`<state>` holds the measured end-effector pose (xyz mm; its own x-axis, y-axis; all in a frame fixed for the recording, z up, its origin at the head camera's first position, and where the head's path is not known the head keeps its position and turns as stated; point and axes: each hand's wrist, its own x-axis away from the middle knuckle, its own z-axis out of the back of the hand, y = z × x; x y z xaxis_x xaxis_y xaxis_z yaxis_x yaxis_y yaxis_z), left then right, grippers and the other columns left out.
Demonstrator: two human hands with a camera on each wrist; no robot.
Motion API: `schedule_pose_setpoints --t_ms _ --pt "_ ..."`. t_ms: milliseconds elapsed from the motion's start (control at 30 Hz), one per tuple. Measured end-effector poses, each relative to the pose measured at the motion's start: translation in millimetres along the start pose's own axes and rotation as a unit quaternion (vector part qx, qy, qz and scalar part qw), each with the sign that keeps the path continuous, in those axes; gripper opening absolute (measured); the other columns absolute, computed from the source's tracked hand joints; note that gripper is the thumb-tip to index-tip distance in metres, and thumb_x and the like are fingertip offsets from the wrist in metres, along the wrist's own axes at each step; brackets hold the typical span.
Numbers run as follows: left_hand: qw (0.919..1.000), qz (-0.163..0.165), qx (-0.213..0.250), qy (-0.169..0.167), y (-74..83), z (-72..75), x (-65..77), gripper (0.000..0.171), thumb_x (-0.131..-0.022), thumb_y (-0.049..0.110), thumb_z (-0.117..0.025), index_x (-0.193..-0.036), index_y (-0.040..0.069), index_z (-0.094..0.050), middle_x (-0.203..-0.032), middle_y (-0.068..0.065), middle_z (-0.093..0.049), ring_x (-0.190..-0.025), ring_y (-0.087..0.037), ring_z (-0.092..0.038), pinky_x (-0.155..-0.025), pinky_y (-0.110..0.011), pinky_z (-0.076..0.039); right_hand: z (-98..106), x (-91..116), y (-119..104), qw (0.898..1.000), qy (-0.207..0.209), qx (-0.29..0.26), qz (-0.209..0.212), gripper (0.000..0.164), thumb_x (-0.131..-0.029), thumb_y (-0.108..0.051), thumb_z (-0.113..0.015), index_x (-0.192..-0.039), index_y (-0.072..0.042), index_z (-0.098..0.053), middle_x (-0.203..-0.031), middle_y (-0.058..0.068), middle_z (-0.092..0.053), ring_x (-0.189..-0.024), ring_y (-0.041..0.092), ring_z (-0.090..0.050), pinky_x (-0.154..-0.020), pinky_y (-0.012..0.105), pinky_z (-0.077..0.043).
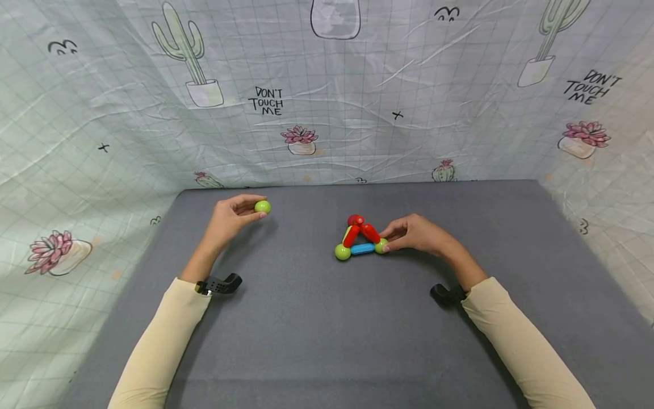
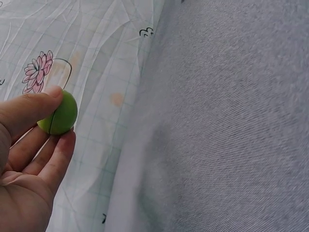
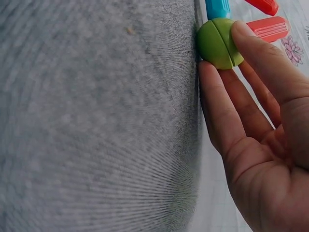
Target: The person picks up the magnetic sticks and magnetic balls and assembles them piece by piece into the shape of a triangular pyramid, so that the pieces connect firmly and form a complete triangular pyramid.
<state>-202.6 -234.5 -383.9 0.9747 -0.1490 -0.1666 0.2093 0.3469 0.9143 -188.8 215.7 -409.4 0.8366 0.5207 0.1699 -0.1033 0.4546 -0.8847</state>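
Between thumb and fingertips my left hand [image 1: 231, 216] pinches a green ball [image 1: 263, 207] above the far left part of the table. The left wrist view shows a seam running round this ball [image 2: 63, 113]. Right of centre stands a small frame of rods and balls. Its front edge is a blue rod [image 1: 363, 249] between a green ball [image 1: 343, 251] on the left and another green ball [image 1: 380, 246] on the right. Red rods [image 1: 370, 233] slope up from these balls toward a red ball [image 1: 353, 220] at the back. My right hand [image 1: 416, 234] pinches the frame's right green ball.
A dark grey cloth covers the table [image 1: 306, 329]. Behind and beside it hangs a pale curtain [image 1: 347, 147] printed with cacti and words. Black straps with camera mounts [image 1: 222, 284] sit on both wrists, below cream sleeves.
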Motion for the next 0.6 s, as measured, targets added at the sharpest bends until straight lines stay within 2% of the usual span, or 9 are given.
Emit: schedule_pose_setpoints --t_ms 267,600 --pt "0.9999 -0.006 -0.001 -0.014 2.1 -8.5 1.5 0.044 -0.088 0.009 -0.081 -0.129 0.003 -0.068 -0.13 -0.017 -0.068 -0.108 -0.011 -0.07 -0.09 -0.019 -0.055 1 0 -2 1.0 -0.003 -0.007 -0.003 0.034 -0.083 -0.009 -0.085 -0.114 0.002 -0.075 -0.108 0.014 -0.076 -0.096 0.017 -0.072 -0.081 0.025 -0.058" --pt "0.9991 -0.011 0.009 -0.041 10.6 -21.5 3.2 0.046 -0.089 0.01 -0.08 -0.131 0.0 -0.066 -0.131 -0.016 -0.067 -0.112 -0.016 -0.069 -0.091 -0.021 -0.055 0 0 -1 1.0 -0.006 -0.015 -0.004 0.034 -0.084 -0.008 -0.084 -0.114 0.003 -0.074 -0.108 0.014 -0.076 -0.095 0.015 -0.071 -0.081 0.025 -0.058"
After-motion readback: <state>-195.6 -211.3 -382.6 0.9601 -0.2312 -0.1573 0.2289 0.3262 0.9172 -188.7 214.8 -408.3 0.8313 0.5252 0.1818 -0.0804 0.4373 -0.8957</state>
